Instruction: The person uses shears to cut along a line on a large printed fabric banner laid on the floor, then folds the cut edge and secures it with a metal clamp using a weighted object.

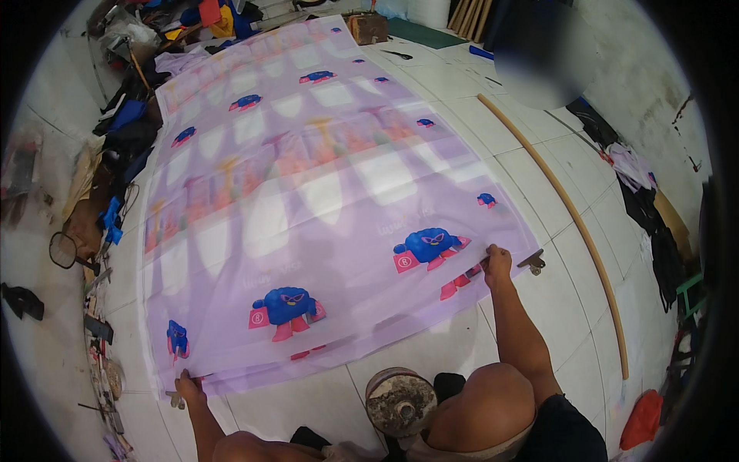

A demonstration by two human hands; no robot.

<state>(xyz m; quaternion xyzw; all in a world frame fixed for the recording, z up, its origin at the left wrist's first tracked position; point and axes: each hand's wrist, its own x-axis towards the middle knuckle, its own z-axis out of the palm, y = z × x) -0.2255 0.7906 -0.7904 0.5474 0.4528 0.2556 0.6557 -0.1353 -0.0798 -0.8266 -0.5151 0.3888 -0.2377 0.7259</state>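
fabric: large lilac printed sheet (308, 200) spread flat on the white tiled floor (539, 185)
left hand: (187, 383) fingers closed on the sheet's near left corner
right hand: (497, 260) fingers pinching the near right edge, just beside a metal clip (533, 262)
stick: long wooden rod (570, 208) on the floor, right of the sheet
drum: round weight (400, 400) near the knees

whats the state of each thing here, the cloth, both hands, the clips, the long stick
purple printed cloth: spread flat on the tiled floor, lightly creased
left hand: gripping the cloth's near left corner
right hand: pinching the cloth's near right edge
metal clip: lying on the floor beside the right hand
long wooden stick: lying on the floor, apart from the cloth
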